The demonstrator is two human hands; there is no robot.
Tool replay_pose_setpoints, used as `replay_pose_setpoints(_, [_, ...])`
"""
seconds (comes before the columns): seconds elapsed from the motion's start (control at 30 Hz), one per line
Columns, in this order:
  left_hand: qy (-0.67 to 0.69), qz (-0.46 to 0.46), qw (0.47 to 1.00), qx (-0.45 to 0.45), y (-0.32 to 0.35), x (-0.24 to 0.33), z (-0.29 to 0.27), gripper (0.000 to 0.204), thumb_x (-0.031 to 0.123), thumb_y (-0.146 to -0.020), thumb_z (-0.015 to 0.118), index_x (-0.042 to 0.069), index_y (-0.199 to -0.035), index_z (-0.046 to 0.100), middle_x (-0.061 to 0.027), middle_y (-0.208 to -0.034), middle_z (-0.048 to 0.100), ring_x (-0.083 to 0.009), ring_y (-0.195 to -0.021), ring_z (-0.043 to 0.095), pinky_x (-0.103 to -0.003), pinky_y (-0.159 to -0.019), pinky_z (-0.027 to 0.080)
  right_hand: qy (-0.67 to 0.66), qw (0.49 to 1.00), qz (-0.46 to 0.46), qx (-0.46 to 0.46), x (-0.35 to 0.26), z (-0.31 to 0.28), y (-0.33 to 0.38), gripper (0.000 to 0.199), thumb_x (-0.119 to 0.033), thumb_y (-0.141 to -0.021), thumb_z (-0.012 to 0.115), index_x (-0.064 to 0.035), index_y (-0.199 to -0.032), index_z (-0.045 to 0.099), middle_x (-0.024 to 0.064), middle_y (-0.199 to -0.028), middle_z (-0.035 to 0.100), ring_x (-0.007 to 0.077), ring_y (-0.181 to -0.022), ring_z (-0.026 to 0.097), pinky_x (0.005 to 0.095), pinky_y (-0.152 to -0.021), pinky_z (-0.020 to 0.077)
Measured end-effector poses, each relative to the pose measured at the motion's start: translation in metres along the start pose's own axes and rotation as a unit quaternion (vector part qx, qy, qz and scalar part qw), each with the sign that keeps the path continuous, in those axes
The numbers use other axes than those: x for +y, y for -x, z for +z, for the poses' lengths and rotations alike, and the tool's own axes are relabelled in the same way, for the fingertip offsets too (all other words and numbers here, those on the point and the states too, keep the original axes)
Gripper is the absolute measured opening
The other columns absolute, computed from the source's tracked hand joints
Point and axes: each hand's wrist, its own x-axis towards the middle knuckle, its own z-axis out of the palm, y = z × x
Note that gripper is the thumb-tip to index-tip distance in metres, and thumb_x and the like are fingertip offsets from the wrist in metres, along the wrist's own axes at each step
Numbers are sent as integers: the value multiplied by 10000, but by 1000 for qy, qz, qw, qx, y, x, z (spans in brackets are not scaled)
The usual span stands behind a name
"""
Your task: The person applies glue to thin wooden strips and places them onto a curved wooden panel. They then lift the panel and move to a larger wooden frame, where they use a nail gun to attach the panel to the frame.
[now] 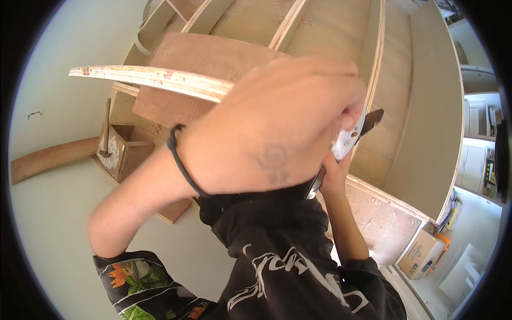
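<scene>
My left hand (298,106) fills the middle of the view, its back toward me and a dark band around the wrist. Its fingers curl down at the right onto a silver metal tool (345,141) with a dark flat end (372,120). Just below, the fingers of my right hand (336,173) close around the same tool; much of that hand is hidden by my left hand and wrist. The tool's exact kind does not show. A plywood strip (152,78) lies edge-up at the left and passes out of sight behind my left hand.
A reddish plywood panel (197,56) rests over a large wooden cabinet frame with dividers (288,24). At the left, a wooden box (128,152) has a hammer (106,130) against it. A curved board (53,159) leans nearby. A cardboard box (421,255) stands at lower right.
</scene>
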Motion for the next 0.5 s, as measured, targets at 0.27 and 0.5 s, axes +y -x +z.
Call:
replay_pose_setpoints(0.27, [-147, 10, 987, 64, 12, 17, 14, 133, 41, -780, 654, 73, -898, 602, -56, -935, 562, -245, -902, 581, -366, -770, 394, 46, 997, -64, 10, 17, -4, -2, 666, -24, -903, 720, 5, -1452, 343, 145, -1316, 568, 223, -1183, 609, 375, -982, 527])
replay_pose_setpoints(0.5, [-83, 53, 984, 147, 17, 17, 21, 221, 54, -796, 645, 30, -1015, 624, -84, -992, 606, -253, -932, 605, -382, -786, 461, 93, 994, -56, -18, 3, 6, -3, 589, -119, -939, 695, 17, -1414, 373, 196, -1236, 617, 293, -1068, 675, 431, -938, 564])
